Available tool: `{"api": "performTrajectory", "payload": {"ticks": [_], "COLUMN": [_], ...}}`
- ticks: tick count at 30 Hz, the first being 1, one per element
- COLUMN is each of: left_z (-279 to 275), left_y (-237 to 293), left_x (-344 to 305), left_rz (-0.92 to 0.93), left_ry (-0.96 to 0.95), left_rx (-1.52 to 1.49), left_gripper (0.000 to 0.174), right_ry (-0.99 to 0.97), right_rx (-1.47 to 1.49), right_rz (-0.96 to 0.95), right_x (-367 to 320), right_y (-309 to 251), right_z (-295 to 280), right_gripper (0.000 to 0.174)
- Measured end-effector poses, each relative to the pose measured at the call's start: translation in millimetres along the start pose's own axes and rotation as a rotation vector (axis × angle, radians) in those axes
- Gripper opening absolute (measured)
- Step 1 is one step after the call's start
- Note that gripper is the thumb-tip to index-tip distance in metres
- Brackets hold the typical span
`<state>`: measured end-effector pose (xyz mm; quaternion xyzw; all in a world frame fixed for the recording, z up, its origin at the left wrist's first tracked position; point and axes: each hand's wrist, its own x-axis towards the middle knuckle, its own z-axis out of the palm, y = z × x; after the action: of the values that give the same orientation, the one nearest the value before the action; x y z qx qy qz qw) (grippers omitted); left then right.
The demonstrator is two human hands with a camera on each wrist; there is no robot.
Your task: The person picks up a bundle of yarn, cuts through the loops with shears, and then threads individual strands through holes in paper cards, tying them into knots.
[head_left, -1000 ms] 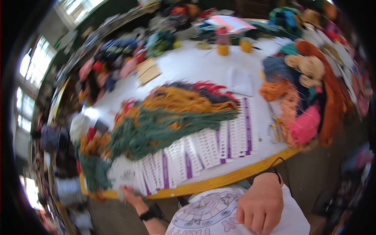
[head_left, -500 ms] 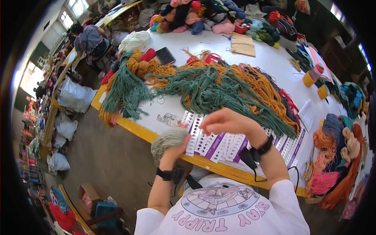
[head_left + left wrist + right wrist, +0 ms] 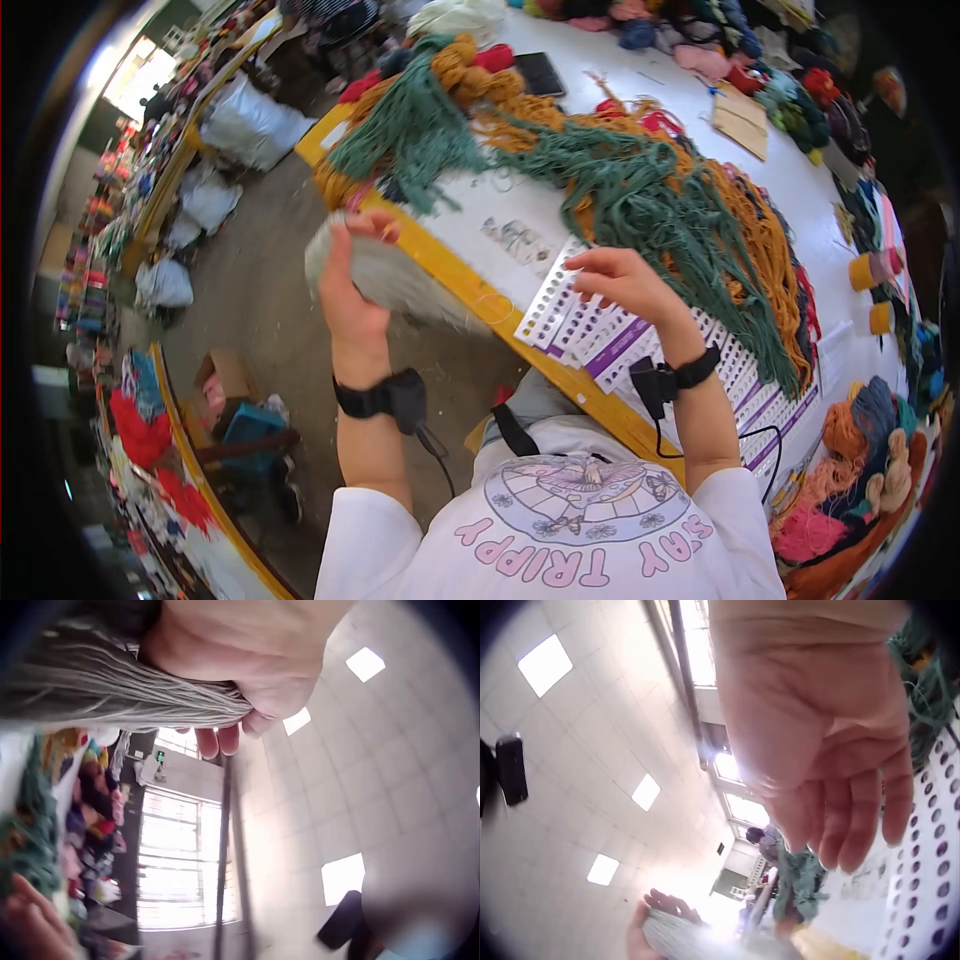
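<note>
The left hand [image 3: 350,300] grips a pale yarn bundle [image 3: 405,282] just off the tabletop [image 3: 598,398] edge. Its long axis points toward the punched cards [image 3: 555,315]. There the right hand [image 3: 625,285] hovers, fingers relaxed and holding nothing.

right hand [image 3: 817,742] open, fingers [image 3: 855,825] relaxed, above punched cards [image 3: 930,900]
</note>
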<state>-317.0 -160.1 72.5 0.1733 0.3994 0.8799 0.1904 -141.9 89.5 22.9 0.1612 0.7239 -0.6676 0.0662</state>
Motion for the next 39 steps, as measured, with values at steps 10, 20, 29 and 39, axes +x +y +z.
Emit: {"api": "performTrajectory", "payload": {"ticks": [10, 20, 29, 39], "left_z": [23.7, 16.2, 104.0, 133.7], "left_y": [36.8, -6.8, -52.2, -69.1], "left_x": [45.8, -3.9, -56.7, -59.3], "left_rz": [-0.423, -0.371, -0.519, -0.583], "left_ry": [-0.090, 0.185, -0.316, -0.379], "left_rx": [-0.677, -0.398, 0.057, -0.011], "left_gripper": [0.025, 0.024, 0.052, 0.042], "right_ry": [0.233, 0.306, 0.385, 0.422], "right_rx": [0.653, 0.451, 0.265, 0.657], "right_rz": [-0.156, -0.194, -0.396, -0.368], "right_x": [-26.6, -43.7, -52.9, -72.3], "right_y": [0.3, -8.6, -42.2, -15.8], "right_z": [5.4, 43.8, 60.1, 25.8], "right_gripper": [0.027, 0.017, 0.015, 0.016]}}
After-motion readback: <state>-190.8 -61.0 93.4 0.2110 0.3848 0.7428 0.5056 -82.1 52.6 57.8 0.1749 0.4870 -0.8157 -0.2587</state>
